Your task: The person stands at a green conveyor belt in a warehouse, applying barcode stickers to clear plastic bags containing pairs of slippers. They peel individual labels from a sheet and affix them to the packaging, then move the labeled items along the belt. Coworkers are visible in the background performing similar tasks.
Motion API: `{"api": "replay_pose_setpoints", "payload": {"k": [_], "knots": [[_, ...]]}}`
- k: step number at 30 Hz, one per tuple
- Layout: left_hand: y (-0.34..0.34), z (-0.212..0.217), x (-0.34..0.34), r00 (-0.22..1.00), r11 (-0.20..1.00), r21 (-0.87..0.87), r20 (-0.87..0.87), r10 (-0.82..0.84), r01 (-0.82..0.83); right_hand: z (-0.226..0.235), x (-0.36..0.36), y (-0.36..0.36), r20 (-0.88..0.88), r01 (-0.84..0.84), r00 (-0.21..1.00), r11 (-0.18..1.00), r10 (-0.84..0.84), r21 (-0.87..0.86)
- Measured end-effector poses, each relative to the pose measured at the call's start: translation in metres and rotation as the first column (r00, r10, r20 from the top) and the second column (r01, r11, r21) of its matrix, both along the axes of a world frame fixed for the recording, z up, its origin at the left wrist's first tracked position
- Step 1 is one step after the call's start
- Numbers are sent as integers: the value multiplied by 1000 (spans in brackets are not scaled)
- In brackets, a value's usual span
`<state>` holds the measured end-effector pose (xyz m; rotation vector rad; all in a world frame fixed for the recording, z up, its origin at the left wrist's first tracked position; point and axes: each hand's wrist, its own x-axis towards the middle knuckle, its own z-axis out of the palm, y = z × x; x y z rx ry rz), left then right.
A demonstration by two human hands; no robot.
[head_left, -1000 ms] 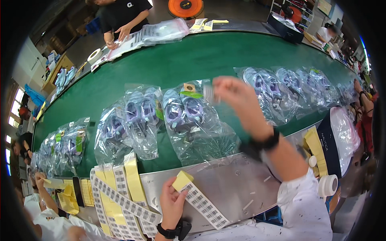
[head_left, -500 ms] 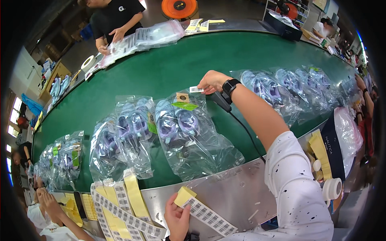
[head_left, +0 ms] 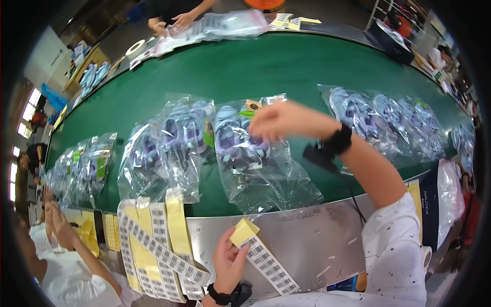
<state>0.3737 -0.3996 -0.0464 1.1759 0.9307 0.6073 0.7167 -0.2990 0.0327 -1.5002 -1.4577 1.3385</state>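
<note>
My left hand [head_left: 229, 262] is closed on a strip of barcode labels [head_left: 267, 263] with a folded yellow backing end, above the metal edge of the table. My right hand [head_left: 286, 120], smeared by motion, is over the upper part of a clear plastic bag [head_left: 258, 184]. Its fingers are too blurred to show whether they hold anything. Inside that bag lie blue-and-purple shoes [head_left: 230, 125] with a green tag and a brown tag [head_left: 253, 106]. A white barcode label [head_left: 276, 99] sits at the bag's top corner, just beyond my right hand.
More bagged shoes lie left [head_left: 179, 128] and right [head_left: 353, 110] on the green surface [head_left: 286, 61]. Label sheets [head_left: 153, 245] hang over the metal edge [head_left: 317, 245]. A co-worker's hands [head_left: 184, 20] rest by plastic bags [head_left: 225, 25]; another person's hands [head_left: 60, 225] are at left.
My right hand has drawn back toward me from the bag's top corner, where the barcode label it was touching stays. My left hand still holds the strip. The whole view has shifted.
</note>
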Motion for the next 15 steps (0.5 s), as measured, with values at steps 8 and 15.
{"api": "replay_pose_setpoints", "payload": {"k": [8,15], "knots": [[0,4,10,999,998,57,37,-32,29,-70,-37,24,413,-148,901,801,-133,580],[-6,2,4,994,994,57,60,86,-89,-1,110,-84,387,530,593,704,-706,473]]}}
